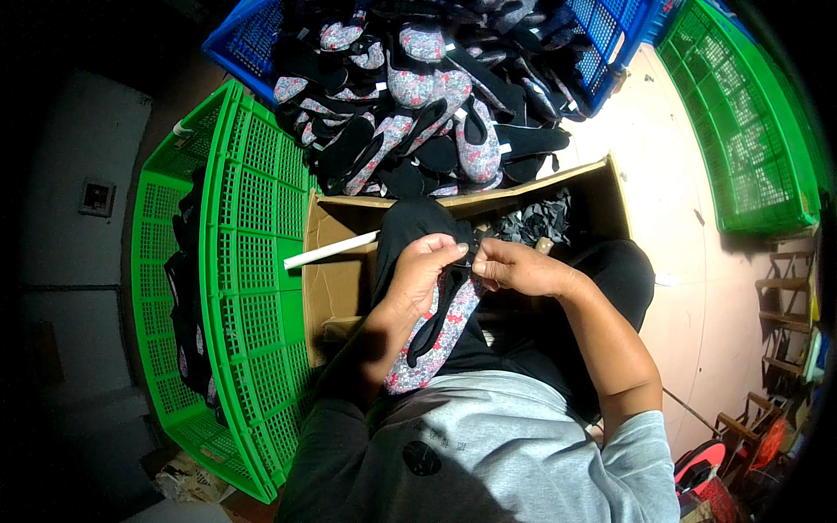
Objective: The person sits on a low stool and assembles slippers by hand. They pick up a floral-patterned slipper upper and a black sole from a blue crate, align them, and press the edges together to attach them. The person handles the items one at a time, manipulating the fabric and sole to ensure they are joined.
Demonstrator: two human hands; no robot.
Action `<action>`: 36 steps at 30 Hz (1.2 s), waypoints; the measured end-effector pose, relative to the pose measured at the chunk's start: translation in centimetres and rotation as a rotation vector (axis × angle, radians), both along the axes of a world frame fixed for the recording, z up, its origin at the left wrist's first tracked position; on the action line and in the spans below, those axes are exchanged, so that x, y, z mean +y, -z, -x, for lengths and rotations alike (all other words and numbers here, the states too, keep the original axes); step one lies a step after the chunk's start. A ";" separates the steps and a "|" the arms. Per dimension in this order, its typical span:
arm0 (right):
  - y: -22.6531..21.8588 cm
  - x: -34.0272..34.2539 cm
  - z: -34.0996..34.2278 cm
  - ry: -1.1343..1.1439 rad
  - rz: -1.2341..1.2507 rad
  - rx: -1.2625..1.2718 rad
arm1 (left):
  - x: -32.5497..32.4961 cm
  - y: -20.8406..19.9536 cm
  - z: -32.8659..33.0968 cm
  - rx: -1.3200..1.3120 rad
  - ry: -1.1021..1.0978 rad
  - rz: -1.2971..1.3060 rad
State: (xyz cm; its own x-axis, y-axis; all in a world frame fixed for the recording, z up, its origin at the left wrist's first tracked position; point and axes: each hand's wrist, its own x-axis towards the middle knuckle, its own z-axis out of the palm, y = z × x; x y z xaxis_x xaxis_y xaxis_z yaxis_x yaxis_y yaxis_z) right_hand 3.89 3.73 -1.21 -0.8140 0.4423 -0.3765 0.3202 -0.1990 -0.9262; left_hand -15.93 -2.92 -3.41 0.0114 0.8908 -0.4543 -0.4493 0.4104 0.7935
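A floral slipper (458, 327) with a black lining and a black opening lies over my lap, its one end raised toward my fingers. My left hand (423, 270) is closed on that upper end, thumb and forefinger pinching the black edge. From the other side my right hand (521, 267) pinches the same dark edge, its fingertips close to the left ones. Any small piece between the fingertips is too small to make out. Under both hands stands an open cardboard box (340, 301) between my knees, with dark fabric scraps (542, 218) in it.
A large heap of similar slippers (427, 87) spreads ahead, by a blue crate (248, 48). Green crates stand on the left (253, 261) and far right (741, 122). A white tube (331, 250) sticks out over the box's left side. Wooden racks (785, 301) are at right.
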 end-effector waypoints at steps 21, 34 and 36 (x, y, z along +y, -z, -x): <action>1.3 -0.2 0.1 0.032 -0.004 -0.010 | 0.1 0.6 -0.1 0.040 0.019 -0.001; 1.6 -0.2 0.4 0.052 0.136 0.017 | 0.1 0.5 -0.2 0.018 -0.001 -0.003; 1.4 -0.3 0.5 0.064 0.170 0.026 | 0.2 0.3 -0.2 0.021 -0.003 0.003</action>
State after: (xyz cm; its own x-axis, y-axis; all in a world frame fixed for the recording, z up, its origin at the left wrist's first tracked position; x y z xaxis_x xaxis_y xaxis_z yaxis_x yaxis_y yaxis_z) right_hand 3.41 3.42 -2.62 -0.7966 0.4257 -0.4291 0.2779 -0.3724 -0.8855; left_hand -15.74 -2.75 -3.74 -0.0011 0.8895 -0.4570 -0.4341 0.4113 0.8015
